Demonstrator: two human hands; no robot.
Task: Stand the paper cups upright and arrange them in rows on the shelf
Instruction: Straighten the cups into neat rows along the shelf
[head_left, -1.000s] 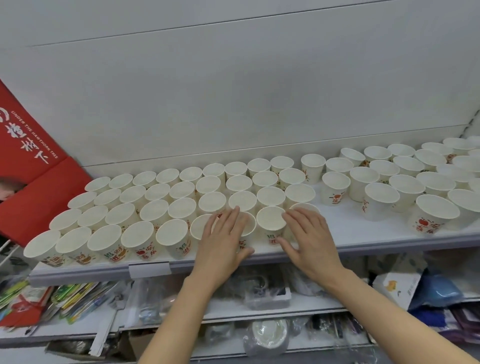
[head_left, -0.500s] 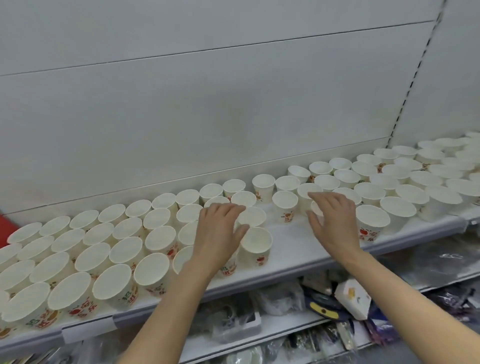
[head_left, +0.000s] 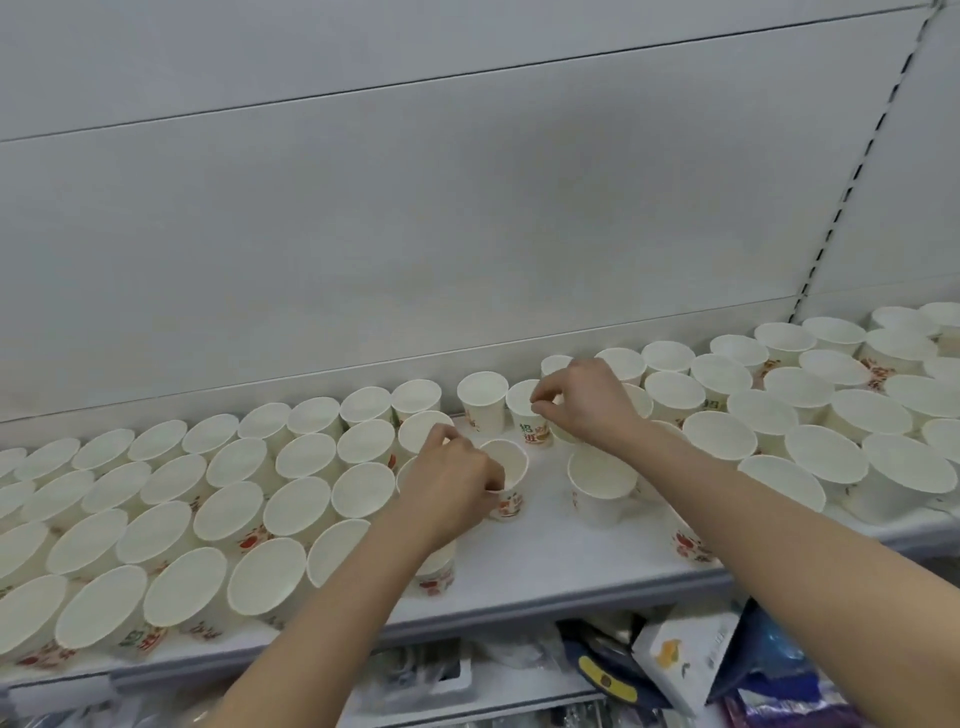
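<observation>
Several white paper cups with red and green print stand upright on the white shelf (head_left: 524, 571). Tight rows (head_left: 171, 519) fill the left; a looser group (head_left: 810, 415) fills the right. My left hand (head_left: 452, 488) pinches the rim of one cup (head_left: 506, 467) in the gap between the groups. My right hand (head_left: 587, 400) reaches further back and pinches the rim of a cup (head_left: 527, 410) near the back row. Another cup (head_left: 597, 483) stands alone in the gap, just under my right forearm.
A white back panel (head_left: 467, 234) rises behind the cups. A slotted upright (head_left: 852, 171) runs down at the right. Below the shelf edge, a lower shelf holds bagged goods and a white carton (head_left: 685, 660).
The view has swung to the right. Both hands moved from flat over the front cups to pinching the rims of single cups further back, in the gap.
</observation>
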